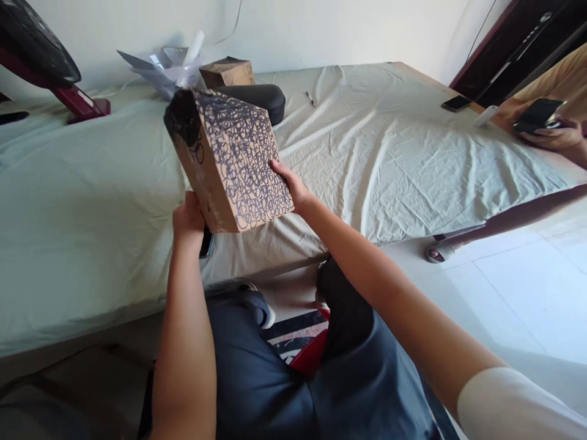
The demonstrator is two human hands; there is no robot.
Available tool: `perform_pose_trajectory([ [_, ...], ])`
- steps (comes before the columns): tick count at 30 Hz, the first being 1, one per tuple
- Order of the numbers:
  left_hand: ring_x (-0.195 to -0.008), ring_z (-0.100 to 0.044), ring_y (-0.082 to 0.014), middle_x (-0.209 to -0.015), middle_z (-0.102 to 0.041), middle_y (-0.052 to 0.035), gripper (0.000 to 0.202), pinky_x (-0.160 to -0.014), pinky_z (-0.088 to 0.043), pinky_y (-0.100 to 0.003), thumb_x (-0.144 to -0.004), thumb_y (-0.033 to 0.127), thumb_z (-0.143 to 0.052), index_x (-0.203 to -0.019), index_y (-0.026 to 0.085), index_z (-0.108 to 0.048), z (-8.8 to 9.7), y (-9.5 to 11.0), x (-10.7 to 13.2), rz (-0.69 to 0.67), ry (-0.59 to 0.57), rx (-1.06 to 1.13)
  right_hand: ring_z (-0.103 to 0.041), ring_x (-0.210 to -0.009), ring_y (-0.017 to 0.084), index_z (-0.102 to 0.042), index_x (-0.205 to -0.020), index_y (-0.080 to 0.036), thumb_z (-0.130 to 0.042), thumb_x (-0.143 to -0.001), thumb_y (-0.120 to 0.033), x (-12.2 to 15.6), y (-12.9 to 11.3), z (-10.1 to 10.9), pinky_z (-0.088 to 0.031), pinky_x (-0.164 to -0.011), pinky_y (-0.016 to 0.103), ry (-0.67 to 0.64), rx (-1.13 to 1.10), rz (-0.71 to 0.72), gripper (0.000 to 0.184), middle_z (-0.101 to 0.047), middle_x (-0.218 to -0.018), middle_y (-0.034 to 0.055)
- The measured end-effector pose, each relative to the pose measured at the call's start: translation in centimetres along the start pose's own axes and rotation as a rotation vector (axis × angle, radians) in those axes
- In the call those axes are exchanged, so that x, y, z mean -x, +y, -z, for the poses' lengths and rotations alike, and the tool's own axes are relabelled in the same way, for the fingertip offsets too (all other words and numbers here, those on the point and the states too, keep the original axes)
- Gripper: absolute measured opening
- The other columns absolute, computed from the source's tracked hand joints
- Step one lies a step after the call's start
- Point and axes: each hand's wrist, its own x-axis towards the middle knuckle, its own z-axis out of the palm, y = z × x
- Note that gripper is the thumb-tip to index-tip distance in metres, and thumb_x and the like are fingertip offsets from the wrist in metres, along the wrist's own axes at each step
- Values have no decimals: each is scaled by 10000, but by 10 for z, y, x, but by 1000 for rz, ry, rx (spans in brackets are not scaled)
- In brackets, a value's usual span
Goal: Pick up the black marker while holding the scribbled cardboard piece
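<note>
I hold a cardboard box (232, 162) covered in black scribbles up above the edge of a mattress with a pale green sheet (389, 140). My left hand (188, 219) grips its lower left corner with the fingers wrapped behind it. My right hand (288, 183) presses against its right side, fingers hidden behind the box. The box is tilted, its blackened end pointing up and away. A dark object (206, 243), perhaps a phone, shows just under my left hand.
At the back lie a smaller cardboard box (228, 72), a black pouch (261, 98), crumpled plastic (165, 67) and a pen (310, 98). A fan's red base (77, 101) stands far left. Another person's hand (553, 137) holds a phone at right; another phone (455, 103) lies nearby.
</note>
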Motion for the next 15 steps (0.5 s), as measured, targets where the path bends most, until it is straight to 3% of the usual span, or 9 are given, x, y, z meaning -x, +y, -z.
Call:
perform_pose_trajectory([
  [2, -1449, -658, -517, -1397, -745, -313, 675, -1246, -485, -721, -979, 627, -642, -1322, 59, -765, 10, -12, 2, 80, 14, -134, -868, -946, 237, -737, -1297, -236, -676, -1047, -481, 2, -6, 5, -741, -972, 431, 16, 13, -33, 355, -834, -962, 19],
  [4, -1573, -505, -622, -1593, -617, -368, 858, -1286, -365, -825, -797, 550, -883, -1483, 59, -722, 17, -19, 8, 171, -32, -330, -864, -900, 227, -737, -1304, -234, -684, -1051, -462, 3, -9, 11, -748, -943, 415, 22, 23, -53, 345, -838, -953, 15],
  [6, -1604, -463, -631, -1660, -560, -366, 1000, -1286, -380, -811, -770, 552, -930, -1615, 95, -654, 20, -21, 14, 205, -105, -531, -864, -902, 227, -730, -1321, -236, -687, -1053, -460, 3, -10, 15, -749, -952, 421, 16, 22, -52, 352, -846, -974, 17],
  [8, -1561, -549, -560, -1604, -629, -326, 940, -1284, -456, -711, -848, 561, -882, -1643, 123, -641, 19, -21, 19, 166, -131, -628, -868, -942, 232, -719, -1335, -238, -680, -1057, -461, 2, -9, 16, -744, -988, 440, 2, 22, -41, 358, -854, -1007, 20],
  [11, -1469, -654, -485, -1466, -741, -268, 829, -1274, -503, -622, -870, 498, -876, -1590, 135, -679, 12, -21, 22, 104, -61, -598, -869, -1022, 246, -711, -1331, -230, -662, -1066, -476, 1, -7, 12, -723, -1055, 466, -25, 50, -23, 365, -861, -1044, 33],
  [15, -1434, -677, -449, -1455, -735, -270, 969, -1280, -500, -615, -800, 451, -918, -1638, 93, -587, 8, -24, 20, 61, 127, -450, -863, -1075, 290, -734, -1264, -210, -700, -1024, -558, 8, -6, 2, -697, -1103, 508, -33, 174, -19, 424, -866, -1039, 73],
])
